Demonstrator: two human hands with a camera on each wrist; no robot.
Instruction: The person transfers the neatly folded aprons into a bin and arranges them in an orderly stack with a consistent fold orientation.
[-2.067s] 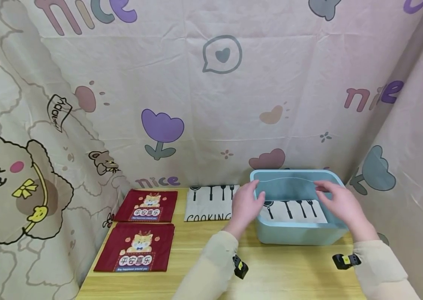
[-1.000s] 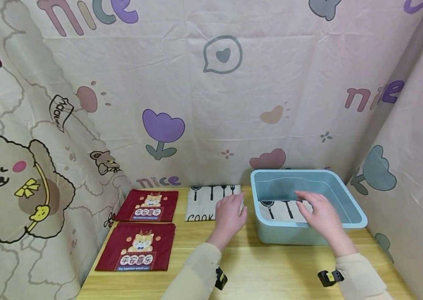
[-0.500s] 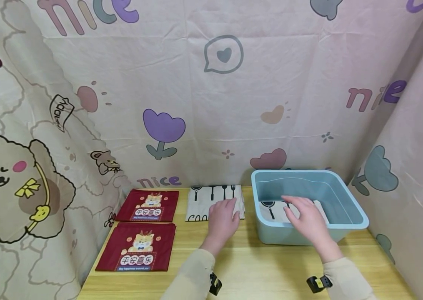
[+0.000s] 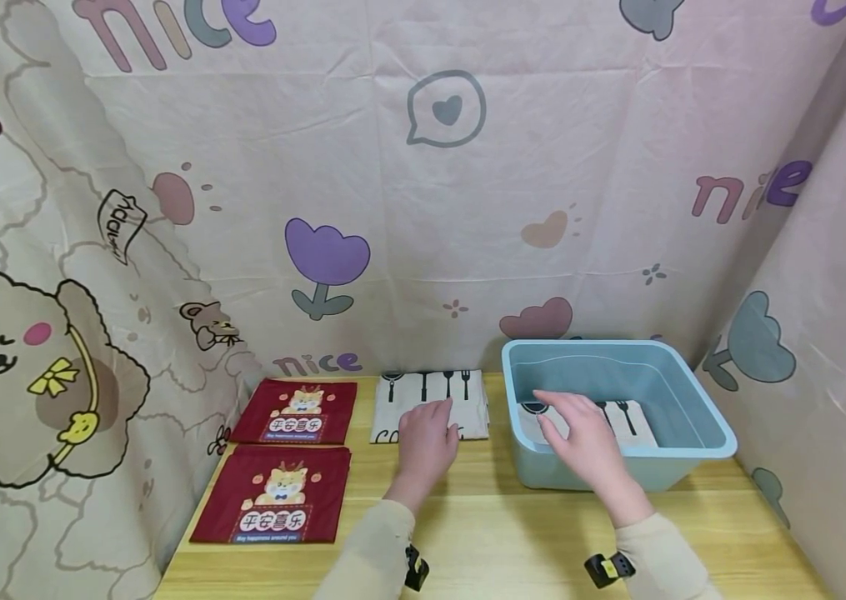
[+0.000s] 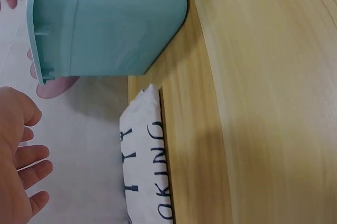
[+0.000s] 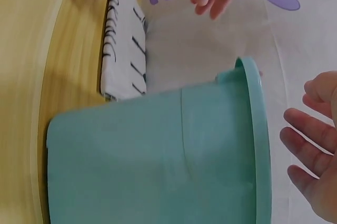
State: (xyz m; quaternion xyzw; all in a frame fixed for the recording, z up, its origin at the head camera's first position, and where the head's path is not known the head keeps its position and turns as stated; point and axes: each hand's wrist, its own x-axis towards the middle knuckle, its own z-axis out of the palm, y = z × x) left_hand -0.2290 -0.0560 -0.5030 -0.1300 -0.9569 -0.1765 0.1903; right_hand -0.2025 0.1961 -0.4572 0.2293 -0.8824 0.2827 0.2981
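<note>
Above the near edge of the folded white COOKING cloth (image 4: 413, 392) I see the left hand (image 4: 426, 442), fingers loosely bent and slightly apart, pinching nothing. To its right, the right hand (image 4: 583, 437) hovers over the near left side of the blue plastic bin (image 4: 618, 375), its fingers and thumb spread, also holding nothing; below it, a white utensil-print cloth (image 4: 636, 425) lies inside the bin.

Over on the left of the wooden table (image 4: 468, 533), two dark red cloths with an antlered cartoon animal lie one behind the other: the farther red cloth (image 4: 301, 412) and the nearer red cloth (image 4: 270, 496). Then come the COOKING cloth and, just beside it, the bin, whose walls stand up around the cloth within. A printed curtain (image 4: 468, 208) hangs behind everything.

From the head, the left hand covers some lettering; the left wrist view shows "OKING" plainly, and a gap between hand and cloth. The right wrist view shows the right hand's fingers clear of the bin's rim.
</note>
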